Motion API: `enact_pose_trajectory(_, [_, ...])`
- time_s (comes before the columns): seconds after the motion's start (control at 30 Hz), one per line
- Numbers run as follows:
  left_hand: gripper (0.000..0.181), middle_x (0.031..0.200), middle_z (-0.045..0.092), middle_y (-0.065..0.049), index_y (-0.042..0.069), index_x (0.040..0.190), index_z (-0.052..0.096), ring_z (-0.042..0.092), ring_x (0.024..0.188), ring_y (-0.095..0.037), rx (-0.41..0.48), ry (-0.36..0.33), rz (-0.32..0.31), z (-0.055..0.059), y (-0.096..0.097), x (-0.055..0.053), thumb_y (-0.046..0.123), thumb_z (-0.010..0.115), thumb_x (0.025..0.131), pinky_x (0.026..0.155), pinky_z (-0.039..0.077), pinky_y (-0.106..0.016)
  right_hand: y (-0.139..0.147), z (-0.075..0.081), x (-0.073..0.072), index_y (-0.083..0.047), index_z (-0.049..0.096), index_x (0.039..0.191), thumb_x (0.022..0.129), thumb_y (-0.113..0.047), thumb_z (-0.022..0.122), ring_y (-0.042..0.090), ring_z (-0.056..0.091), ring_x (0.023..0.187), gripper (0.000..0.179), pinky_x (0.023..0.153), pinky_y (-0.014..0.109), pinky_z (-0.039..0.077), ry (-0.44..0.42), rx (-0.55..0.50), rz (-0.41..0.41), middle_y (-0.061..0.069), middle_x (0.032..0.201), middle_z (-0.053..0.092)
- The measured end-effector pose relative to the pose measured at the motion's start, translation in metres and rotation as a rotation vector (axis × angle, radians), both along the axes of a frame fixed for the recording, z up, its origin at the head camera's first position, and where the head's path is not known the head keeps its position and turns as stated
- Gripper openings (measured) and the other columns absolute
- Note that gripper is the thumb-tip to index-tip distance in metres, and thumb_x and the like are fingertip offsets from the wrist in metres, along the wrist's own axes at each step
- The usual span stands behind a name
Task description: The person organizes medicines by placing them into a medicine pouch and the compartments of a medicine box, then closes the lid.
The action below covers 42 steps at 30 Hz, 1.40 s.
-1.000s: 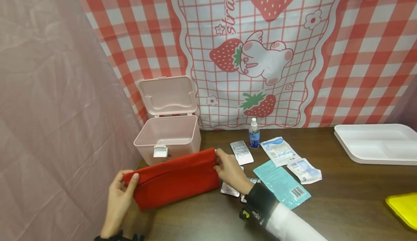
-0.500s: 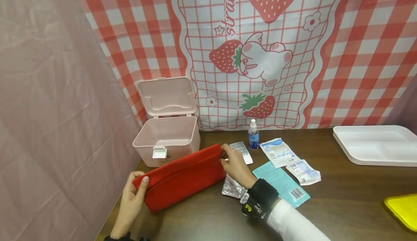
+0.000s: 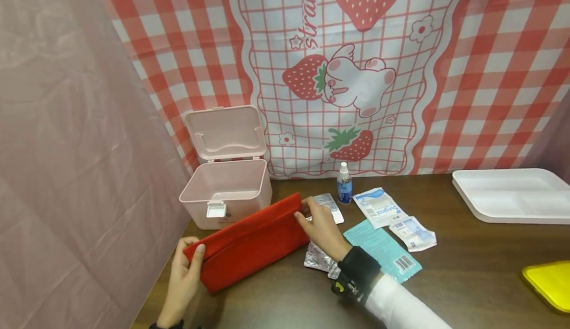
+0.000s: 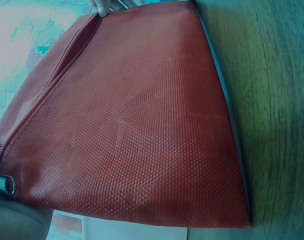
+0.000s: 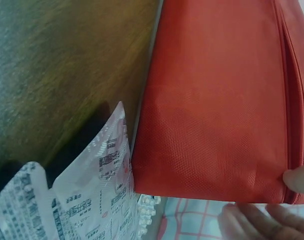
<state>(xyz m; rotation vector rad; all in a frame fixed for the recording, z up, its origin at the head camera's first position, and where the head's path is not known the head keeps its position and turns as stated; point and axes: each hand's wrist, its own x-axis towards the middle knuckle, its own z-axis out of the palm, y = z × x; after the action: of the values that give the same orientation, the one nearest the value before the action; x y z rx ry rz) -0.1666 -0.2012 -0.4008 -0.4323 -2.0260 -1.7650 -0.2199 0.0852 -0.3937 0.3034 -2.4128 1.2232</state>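
A red fabric zip pouch is held up by its two ends in front of the pink box. My left hand pinches its left end, thumb on the near face. At the upper right corner my right hand pinches the pouch between thumb and fingers. A metal zipper pull shows by the left hand in the left wrist view. The zip line runs along the upper edge. Foil blister packs lie beneath the right hand, partly hidden by the pouch and the wrist.
The pink box stands with its lid raised. To the right are a spray bottle, a blister card, a white surgical packet, a smaller packet and a teal packet. A white tray and yellow lid lie farther right.
Both hands have shifted the pouch to the right, and its right end has risen. The left hand moved right with it. Both hands keep their grip on it.
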Motion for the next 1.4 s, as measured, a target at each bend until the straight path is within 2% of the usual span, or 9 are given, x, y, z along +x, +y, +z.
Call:
enact_pose_trajectory(0.17, [0.004, 0.073, 0.051, 0.005, -0.002, 0.096, 0.041, 0.053, 0.065, -0.004, -0.003, -0.015, 0.025, 0.001, 0.002, 0.000, -0.004, 0.043, 0.093, 0.054, 0.044, -0.020, -0.001, 0.002, 0.009, -0.010, 0.054, 0.086, 0.084, -0.023, 0.065, 0.013, 0.052, 0.064, 0.017, 0.054, 0.025, 0.042, 0.054, 0.143, -0.126, 0.004, 0.073, 0.059])
enact_pose_trajectory(0.3, [0.003, 0.074, 0.053, 0.004, -0.004, 0.096, 0.040, 0.054, 0.065, -0.004, -0.018, -0.019, 0.036, 0.002, 0.002, 0.001, -0.004, 0.042, 0.093, 0.053, 0.045, -0.021, -0.004, 0.002, 0.013, -0.015, 0.054, 0.074, 0.084, -0.026, 0.065, 0.009, 0.043, 0.055, 0.018, 0.048, 0.022, 0.034, 0.133, 0.243, -0.147, -0.002, 0.062, 0.052])
enact_pose_trajectory(0.4, [0.004, 0.073, 0.052, 0.005, -0.005, 0.096, 0.040, 0.053, 0.065, -0.004, -0.022, -0.015, 0.041, 0.002, 0.002, 0.001, -0.004, 0.043, 0.093, 0.054, 0.044, -0.020, -0.009, 0.000, 0.015, -0.016, 0.056, 0.072, 0.084, -0.025, 0.065, 0.009, 0.045, 0.055, 0.017, 0.048, 0.021, 0.035, 0.197, 0.297, -0.097, -0.007, 0.061, 0.051])
enact_pose_trajectory(0.57, [0.004, 0.073, 0.050, 0.006, -0.005, 0.095, 0.041, 0.050, 0.065, -0.003, -0.019, 0.006, 0.039, 0.001, 0.003, 0.001, -0.006, 0.043, 0.092, 0.054, 0.042, -0.019, -0.019, -0.008, 0.020, -0.014, 0.062, 0.085, 0.083, -0.018, 0.064, 0.011, 0.055, 0.064, 0.005, 0.056, 0.025, 0.046, 0.328, 0.409, 0.045, -0.004, 0.074, 0.059])
enact_pose_trajectory(0.73, [0.004, 0.073, 0.051, 0.005, -0.005, 0.095, 0.040, 0.051, 0.064, -0.003, -0.027, 0.025, 0.031, 0.000, 0.002, 0.000, -0.005, 0.043, 0.092, 0.054, 0.043, -0.019, -0.030, -0.011, 0.027, -0.011, 0.063, 0.106, 0.083, -0.018, 0.062, 0.013, 0.059, 0.079, 0.024, 0.063, 0.028, 0.051, 0.432, 0.545, 0.128, -0.001, 0.090, 0.062])
enact_pose_trajectory(1.03, [0.004, 0.072, 0.051, 0.006, -0.005, 0.095, 0.041, 0.051, 0.064, -0.002, -0.030, 0.031, 0.019, -0.001, 0.001, 0.000, -0.006, 0.043, 0.092, 0.053, 0.043, -0.020, -0.040, -0.014, 0.033, -0.015, 0.056, 0.124, 0.078, -0.017, 0.064, 0.013, 0.055, 0.078, 0.047, 0.056, 0.025, 0.048, 0.465, 0.609, 0.152, -0.001, 0.094, 0.059])
enact_pose_trajectory(1.17, [0.004, 0.072, 0.051, 0.006, -0.005, 0.095, 0.041, 0.051, 0.064, -0.002, -0.017, 0.046, -0.005, -0.001, 0.001, 0.000, -0.007, 0.042, 0.092, 0.053, 0.042, -0.020, -0.043, -0.017, 0.033, -0.018, 0.050, 0.131, 0.076, -0.016, 0.064, 0.015, 0.053, 0.078, 0.057, 0.054, 0.026, 0.047, 0.460, 0.657, 0.144, 0.002, 0.096, 0.056])
enact_pose_trajectory(1.27, [0.005, 0.073, 0.052, 0.007, -0.004, 0.095, 0.040, 0.052, 0.064, -0.003, -0.010, 0.055, -0.033, -0.001, 0.001, -0.001, -0.008, 0.041, 0.092, 0.053, 0.043, -0.020, -0.044, -0.018, 0.034, -0.021, 0.046, 0.134, 0.076, -0.015, 0.064, 0.016, 0.053, 0.079, 0.061, 0.052, 0.027, 0.047, 0.444, 0.680, 0.137, 0.004, 0.098, 0.055])
enact_pose_trajectory(1.4, [0.006, 0.073, 0.053, 0.007, -0.003, 0.095, 0.041, 0.052, 0.064, -0.003, -0.001, 0.049, -0.039, -0.002, 0.002, -0.001, -0.007, 0.042, 0.092, 0.053, 0.043, -0.020, -0.046, -0.019, 0.033, -0.023, 0.045, 0.134, 0.076, -0.016, 0.064, 0.017, 0.050, 0.079, 0.061, 0.049, 0.025, 0.045, 0.442, 0.704, 0.124, 0.004, 0.096, 0.053])
